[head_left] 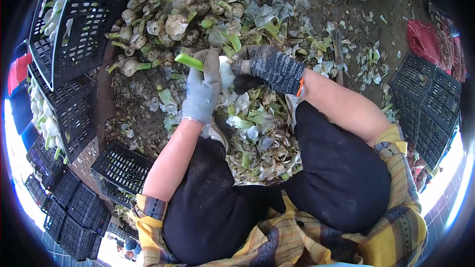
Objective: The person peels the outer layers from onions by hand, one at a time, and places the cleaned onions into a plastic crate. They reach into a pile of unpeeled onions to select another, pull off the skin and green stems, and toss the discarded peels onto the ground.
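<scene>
My left hand point(204, 89), in a light grey glove, is closed around a garlic bulb point(226, 72). The bulb is white and smooth, and its cut green stem sticks out to the left past my fingers. My right hand point(269, 67), in a dark knit glove with an orange cuff edge, has its fingers curled in against the bulb's right side. Whether those fingers also pinch a piece of skin is hidden. Between my knees, under both hands, lies a heap of peeled skins and green scraps point(255, 128).
Dirty, unpeeled garlic bulbs point(177, 26) are piled on the ground ahead. Black crates of cleaned white bulbs point(81, 12) stand at the left, more crates point(74, 202) behind. Another black crate stack point(425, 104) and a red net sack point(423, 39) are at the right.
</scene>
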Demonstrator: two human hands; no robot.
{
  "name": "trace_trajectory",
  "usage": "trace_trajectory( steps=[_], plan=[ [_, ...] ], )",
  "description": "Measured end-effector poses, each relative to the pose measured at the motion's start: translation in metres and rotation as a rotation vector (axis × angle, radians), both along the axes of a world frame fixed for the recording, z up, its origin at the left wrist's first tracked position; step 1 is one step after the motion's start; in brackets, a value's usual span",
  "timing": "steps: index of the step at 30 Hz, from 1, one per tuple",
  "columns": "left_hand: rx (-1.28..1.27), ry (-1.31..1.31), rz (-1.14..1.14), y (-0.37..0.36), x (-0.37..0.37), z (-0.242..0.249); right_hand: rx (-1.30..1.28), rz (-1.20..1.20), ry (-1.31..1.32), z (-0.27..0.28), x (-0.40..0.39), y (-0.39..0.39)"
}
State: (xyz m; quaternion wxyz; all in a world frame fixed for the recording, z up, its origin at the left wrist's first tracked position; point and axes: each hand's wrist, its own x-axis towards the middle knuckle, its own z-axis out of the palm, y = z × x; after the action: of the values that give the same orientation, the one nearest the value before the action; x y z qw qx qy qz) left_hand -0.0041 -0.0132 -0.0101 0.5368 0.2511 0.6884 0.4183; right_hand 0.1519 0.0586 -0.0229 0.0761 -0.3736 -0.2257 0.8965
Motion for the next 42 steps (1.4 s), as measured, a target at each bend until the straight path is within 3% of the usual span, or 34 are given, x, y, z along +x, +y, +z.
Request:
trace_trajectory(
  steps=[9,12,15,18,19,23,24,26,27,30,31,34,36,37,40,41,42],
  plan=[
    [0.030,0.090,0.009,-0.006,-0.005,-0.008,0.283,0.045,-0.206,0.010,-0.005,0.003],
    [0.006,-0.008,0.072,-0.005,-0.004,-0.008,0.164,0.034,-0.202,0.014,-0.003,0.008],
    [0.172,-0.057,0.081,-0.008,-0.002,-0.016,0.588,0.162,-0.175,0.007,-0.005,0.002],
    [-0.016,-0.107,0.107,0.001,-0.005,-0.003,0.356,0.028,-0.290,0.009,-0.006,0.005],
    [-0.022,-0.211,0.185,0.002,-0.006,-0.004,0.165,-0.070,-0.180,0.000,-0.003,0.009],
    [-0.065,-0.585,0.483,0.007,-0.010,-0.004,0.005,-0.347,-0.218,0.003,0.003,0.018],
    [-0.081,-0.666,0.554,0.008,-0.011,-0.003,0.062,-0.331,-0.282,0.004,0.003,0.019],
    [-0.023,-0.621,0.452,-0.001,-0.017,-0.014,0.179,-0.298,-0.405,0.003,0.006,0.022],
    [-0.017,-0.646,0.416,-0.004,-0.019,-0.007,0.215,-0.285,-0.293,-0.023,0.015,0.021],
    [-0.131,-0.782,0.484,-0.002,-0.023,-0.003,1.455,0.497,-0.587,-0.040,0.029,0.029],
    [-0.187,-0.831,0.536,0.000,-0.025,-0.004,1.190,0.734,-0.674,-0.011,0.017,0.039],
    [-0.274,-0.955,0.638,0.002,-0.034,-0.016,1.558,0.385,-0.818,-0.043,0.025,0.007],
    [-0.287,-0.892,0.661,0.006,-0.034,-0.006,1.451,0.463,-0.795,-0.030,0.019,0.006],
    [-0.208,-0.899,0.531,0.009,-0.041,0.005,1.391,0.510,-0.790,-0.027,0.017,0.008],
    [-0.154,-0.725,0.802,0.033,-0.064,0.035,1.448,0.439,-0.635,-0.040,0.020,0.010],
    [0.081,-0.705,0.665,0.034,-0.089,0.050,1.527,0.368,-0.637,-0.048,0.020,0.008],
    [0.346,-0.891,0.508,0.037,-0.121,0.064,1.508,0.410,-0.643,-0.043,0.022,0.008]
  ],
)
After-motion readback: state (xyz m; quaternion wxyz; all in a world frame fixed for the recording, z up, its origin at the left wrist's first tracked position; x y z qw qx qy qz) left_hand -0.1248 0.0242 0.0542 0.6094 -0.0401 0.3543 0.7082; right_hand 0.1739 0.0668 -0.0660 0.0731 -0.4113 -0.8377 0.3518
